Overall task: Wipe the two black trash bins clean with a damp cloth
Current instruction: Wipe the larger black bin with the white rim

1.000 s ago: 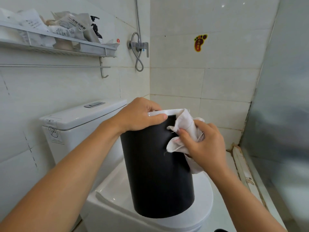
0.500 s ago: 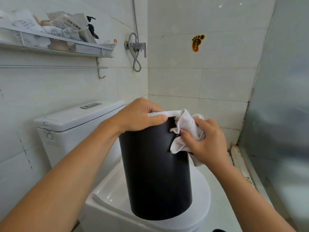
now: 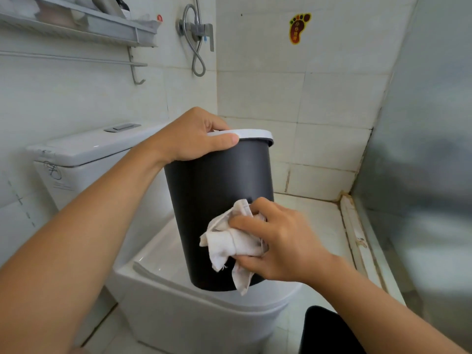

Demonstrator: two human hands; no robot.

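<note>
Setting: a white-tiled bathroom, seen from a camera on the person's head, looking down at both bare hands.
Landmark: a white toilet [image 3: 204, 310] with its lid closed; every place below is given relative to it.
Black bin [image 3: 219, 200]: stands upright on the toilet lid, a round dark bin with a white rim at the top.
Left hand [image 3: 194, 139]: grips the bin's white rim at the top, thumb lying along the near side of the rim, fingers curled over the far edge.
Right hand [image 3: 278, 241]: clutches a crumpled white cloth [image 3: 229, 241] and presses it against the lower front of the bin, just above the toilet lid.
Second dark shape [image 3: 329, 330]: on the floor to the right of the toilet, cut off by the picture's lower edge; I cannot tell what it is.
Cistern [image 3: 84, 159]: behind the toilet, to the left of the bin.
Wall shelf [image 3: 84, 24]: high above the cistern.
Shower valve and hose [image 3: 196, 34]: on the wall above the toilet.
Foot-shaped sticker [image 3: 298, 28]: high on the wall beyond the toilet.
</note>
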